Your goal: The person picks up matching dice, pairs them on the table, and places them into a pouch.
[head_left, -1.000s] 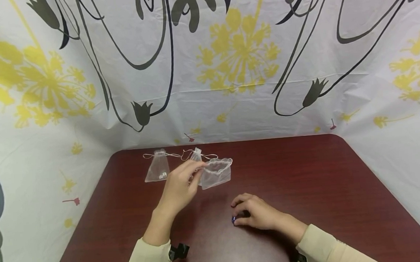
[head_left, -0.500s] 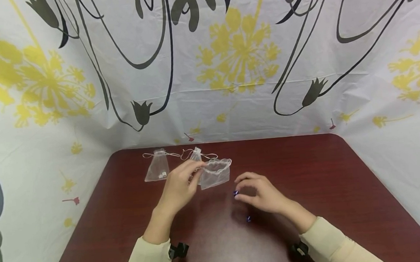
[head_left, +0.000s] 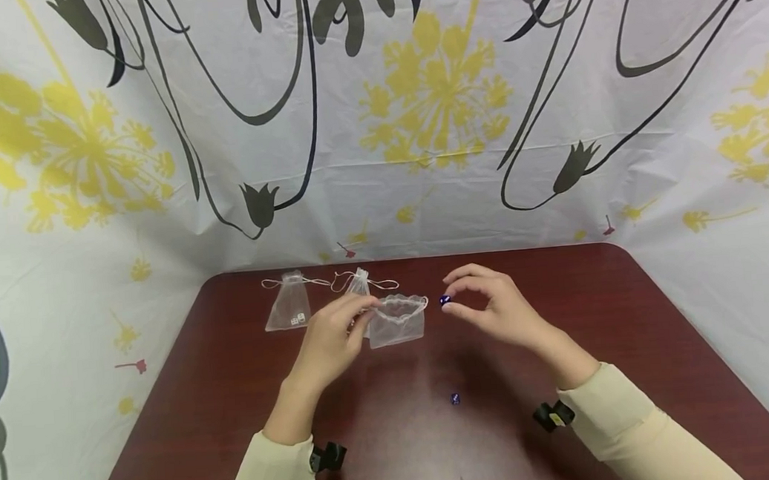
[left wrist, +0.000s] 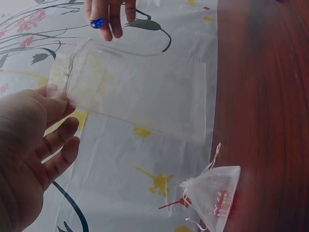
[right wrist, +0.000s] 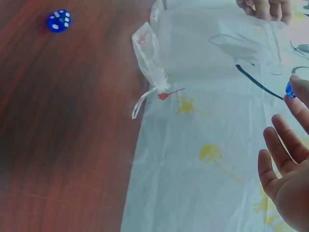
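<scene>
My left hand [head_left: 330, 342] pinches the rim of a sheer white drawstring bag [head_left: 397, 330], whose mouth gapes open at the top. In the left wrist view the mesh bag [left wrist: 145, 92] hangs spread out from thumb and finger, and nothing shows inside it. My right hand [head_left: 496, 303] pinches a blue die [head_left: 445, 300] between thumb and fingertip, just right of the bag's mouth. That die [right wrist: 290, 90] also shows at the fingertips in the right wrist view. A second blue die [head_left: 455, 399] with white pips lies on the table, nearer the front.
A drawstring bag [head_left: 287, 306] with white dice in it lies at the back left of the dark red table [head_left: 563, 309]. Beside it, partly behind my left hand, is another bag [left wrist: 212, 198] holding red dice. A patterned cloth [head_left: 449, 213] rises behind the table.
My right hand has lifted one blue die off the table and carried it up and forward to the bag's mouth. The other die stays behind. My left hand holds the bag nearly still.
</scene>
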`<move>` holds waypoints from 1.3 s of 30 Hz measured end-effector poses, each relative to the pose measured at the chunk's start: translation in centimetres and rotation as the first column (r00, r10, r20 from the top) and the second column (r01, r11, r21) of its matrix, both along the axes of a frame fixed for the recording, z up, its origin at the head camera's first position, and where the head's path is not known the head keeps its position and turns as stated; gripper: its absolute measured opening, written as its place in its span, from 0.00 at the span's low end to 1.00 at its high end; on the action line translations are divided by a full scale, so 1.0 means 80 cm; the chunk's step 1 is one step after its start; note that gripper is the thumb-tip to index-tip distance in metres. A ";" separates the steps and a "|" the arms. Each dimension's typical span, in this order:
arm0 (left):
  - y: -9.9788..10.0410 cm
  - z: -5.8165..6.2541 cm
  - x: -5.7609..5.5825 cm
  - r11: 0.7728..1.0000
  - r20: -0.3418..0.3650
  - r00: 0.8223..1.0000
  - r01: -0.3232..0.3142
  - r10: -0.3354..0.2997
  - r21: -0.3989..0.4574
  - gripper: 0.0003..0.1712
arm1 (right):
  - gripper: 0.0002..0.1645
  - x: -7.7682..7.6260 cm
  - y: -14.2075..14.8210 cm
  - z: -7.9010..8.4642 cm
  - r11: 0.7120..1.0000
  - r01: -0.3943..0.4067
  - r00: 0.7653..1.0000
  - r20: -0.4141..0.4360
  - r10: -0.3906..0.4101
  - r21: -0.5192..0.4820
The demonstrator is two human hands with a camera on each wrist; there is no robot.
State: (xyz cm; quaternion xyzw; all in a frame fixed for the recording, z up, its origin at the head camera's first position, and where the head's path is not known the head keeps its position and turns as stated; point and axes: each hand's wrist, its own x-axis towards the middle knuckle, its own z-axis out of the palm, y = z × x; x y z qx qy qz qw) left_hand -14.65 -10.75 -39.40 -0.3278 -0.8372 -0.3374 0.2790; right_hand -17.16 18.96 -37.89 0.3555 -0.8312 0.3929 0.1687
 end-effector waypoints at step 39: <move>0.017 -0.005 0.005 1.000 0.046 0.999 0.015 -0.015 -0.006 0.09 | 0.19 0.010 -0.020 -0.001 0.997 0.017 1.000 -0.004 -0.018 -0.078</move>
